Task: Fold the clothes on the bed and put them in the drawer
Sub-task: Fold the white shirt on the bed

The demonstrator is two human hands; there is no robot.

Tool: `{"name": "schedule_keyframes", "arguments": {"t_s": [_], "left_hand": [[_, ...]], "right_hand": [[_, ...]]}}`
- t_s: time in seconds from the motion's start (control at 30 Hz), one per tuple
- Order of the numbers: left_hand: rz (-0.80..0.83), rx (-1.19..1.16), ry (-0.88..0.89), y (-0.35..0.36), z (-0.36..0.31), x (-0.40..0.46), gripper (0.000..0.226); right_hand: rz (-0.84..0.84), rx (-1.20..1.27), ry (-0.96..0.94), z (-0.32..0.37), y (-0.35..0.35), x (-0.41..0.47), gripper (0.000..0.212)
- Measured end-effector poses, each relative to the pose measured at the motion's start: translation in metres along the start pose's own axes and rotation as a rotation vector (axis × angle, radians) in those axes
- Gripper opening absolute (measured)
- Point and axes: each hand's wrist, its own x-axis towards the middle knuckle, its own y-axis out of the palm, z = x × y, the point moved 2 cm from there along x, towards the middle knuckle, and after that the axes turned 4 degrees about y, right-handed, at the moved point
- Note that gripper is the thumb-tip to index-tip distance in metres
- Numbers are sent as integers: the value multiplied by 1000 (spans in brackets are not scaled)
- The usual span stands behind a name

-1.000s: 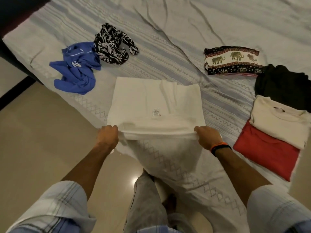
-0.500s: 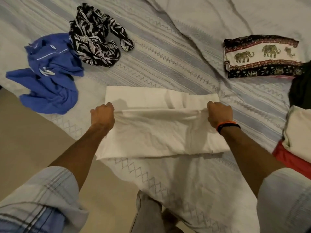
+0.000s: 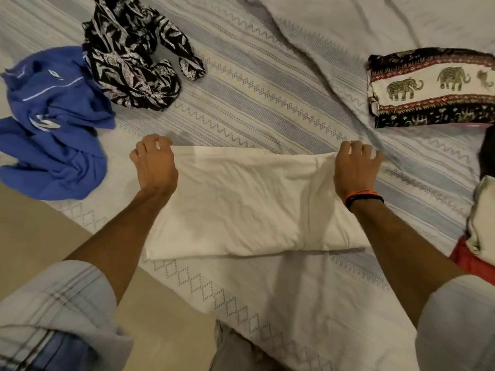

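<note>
Your white garment [image 3: 241,204] lies folded flat on the bed [image 3: 267,84]; blue top [image 3: 53,124] and black-white print [image 3: 134,57] lie crumpled far left, elephant print [image 3: 431,87] folded right.

White garment [image 3: 241,202] lies folded flat on striped bedsheet [image 3: 267,84]. Left hand [image 3: 154,163] pinches its far left corner, right hand [image 3: 355,168] its far right corner. Crumpled blue shirt [image 3: 51,129] and black-and-white patterned cloth [image 3: 131,54] at left; folded elephant-print cloth [image 3: 431,87] at right.
</note>
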Motion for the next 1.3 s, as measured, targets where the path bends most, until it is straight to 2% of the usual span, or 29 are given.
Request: {"name": "schedule_keyframes", "arguments": {"t_s": [0.1, 0.13, 0.2, 0.3, 0.47, 0.57, 0.67, 0.73, 0.8, 0.87, 0.97, 1.0, 1.03, 1.1, 1.17, 1.23, 1.3], "left_hand": [[-54, -138, 146, 14, -24, -35, 26], [-37, -203, 185, 22, -36, -53, 27], [95, -237, 244, 39, -61, -87, 44], [382, -174, 191, 68, -63, -114, 80], [476, -74, 263, 80, -22, -113, 90], [451, -84, 210, 73, -36, -120, 90], [403, -258, 26, 60, -59, -147, 83], [284, -375, -69, 51, -70, -168, 75], [143, -493, -282, 36, -79, -189, 72], [52, -626, -659, 26, -81, -200, 79], [137, -762, -1345, 25, -70, -205, 93], [125, -927, -1536, 27, -67, -205, 89], [53, -1169, -1628, 32, -61, -202, 75], [-62, -1584, -1619, 37, -51, -197, 41], [-9, -1791, -1503, 33, -45, -193, 28], [26, -1820, -1406, 27, -42, -183, 28], [-49, -1795, -1331, 15, -43, -175, 38]], "right_hand": [[-1, 114, -171, 32, 12, -37, 52], [39, 209, -247, 45, 18, -54, 54], [219, 307, -342, 68, 33, -84, 65], [328, 261, -335, 71, 62, -100, 90], [325, 154, -272, 18, 91, -98, 95], [365, 174, -256, 11, 85, -101, 97], [329, 297, -245, 25, 61, -122, 83], [311, 365, -281, 39, 52, -144, 68], [335, 418, -342, 53, 46, -170, 63], [343, 437, -427, 64, 44, -189, 66], [414, 457, -483, 76, 41, -204, 74], [448, 464, -480, 79, 42, -208, 75], [470, 472, -467, 82, 43, -209, 76], [507, 491, -446, 85, 43, -211, 79], [523, 549, -425, 84, 39, -212, 80], [548, 586, -414, 82, 34, -208, 81], [578, 607, -407, 79, 33, -207, 85]]}}
